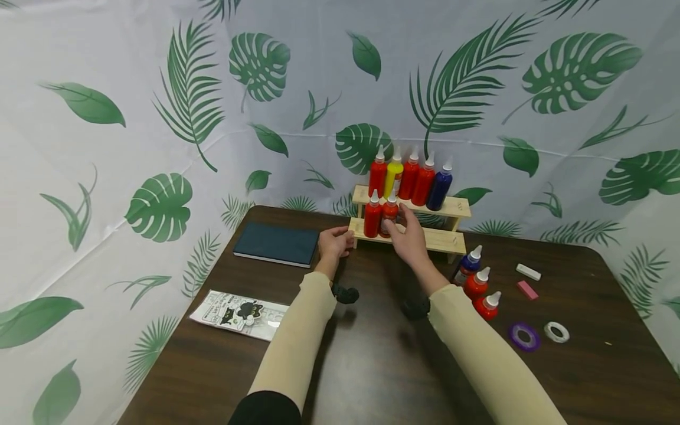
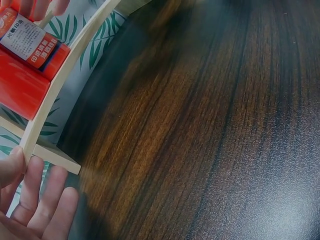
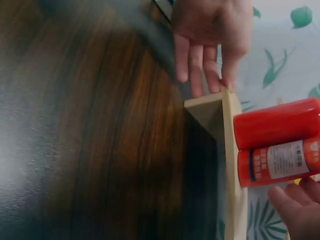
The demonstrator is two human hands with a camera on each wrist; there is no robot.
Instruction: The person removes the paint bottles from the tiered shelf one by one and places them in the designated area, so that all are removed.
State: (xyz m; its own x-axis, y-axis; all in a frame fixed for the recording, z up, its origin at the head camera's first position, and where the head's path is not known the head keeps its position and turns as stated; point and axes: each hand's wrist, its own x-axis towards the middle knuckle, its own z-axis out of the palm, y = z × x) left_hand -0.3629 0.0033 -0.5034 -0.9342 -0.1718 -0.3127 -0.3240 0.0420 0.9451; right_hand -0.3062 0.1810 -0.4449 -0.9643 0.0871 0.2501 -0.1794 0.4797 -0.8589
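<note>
One shelf edge [image 2: 31, 134] is pinched by left hand [image 1: 335, 242]; right hand [image 1: 410, 237] spreads beside bottle [image 3: 274, 162].

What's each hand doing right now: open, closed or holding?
Left hand: holding the left end of the lower wooden shelf.
Right hand: open, beside a red bottle.
</note>
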